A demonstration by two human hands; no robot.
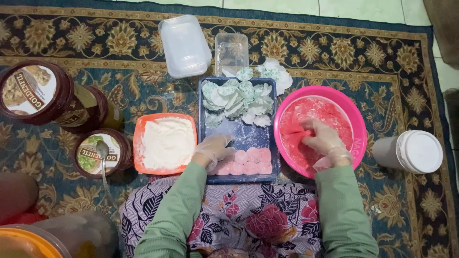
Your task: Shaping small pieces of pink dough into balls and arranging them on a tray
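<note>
2 brown-lidded jars [36,93]; 8 pink discs [245,162]
</note>
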